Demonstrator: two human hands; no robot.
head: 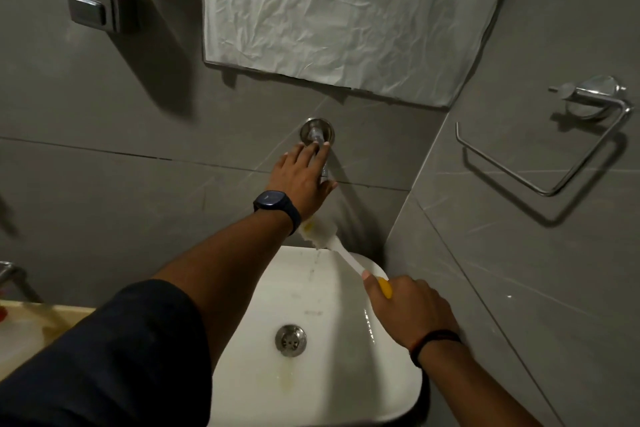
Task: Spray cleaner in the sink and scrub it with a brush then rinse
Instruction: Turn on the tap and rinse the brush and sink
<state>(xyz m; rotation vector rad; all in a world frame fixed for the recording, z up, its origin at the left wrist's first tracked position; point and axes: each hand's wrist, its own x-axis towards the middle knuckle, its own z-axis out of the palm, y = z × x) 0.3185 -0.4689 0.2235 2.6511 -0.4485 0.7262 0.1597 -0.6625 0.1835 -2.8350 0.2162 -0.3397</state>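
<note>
From the head camera I read no brand or writing anywhere. Everything sits around the white sink (349,374): its drain (291,340) lies mid-basin, and the wall tap (317,135) is above its far rim. My left hand (301,180) rests on the tap, fingers loosely spread (a dark watch (273,203) on the wrist). My right hand (405,308), over the sink's right side, is closed around the brush (332,239), head raised under the tap. My left forearm hides the sink's left edge.
</note>
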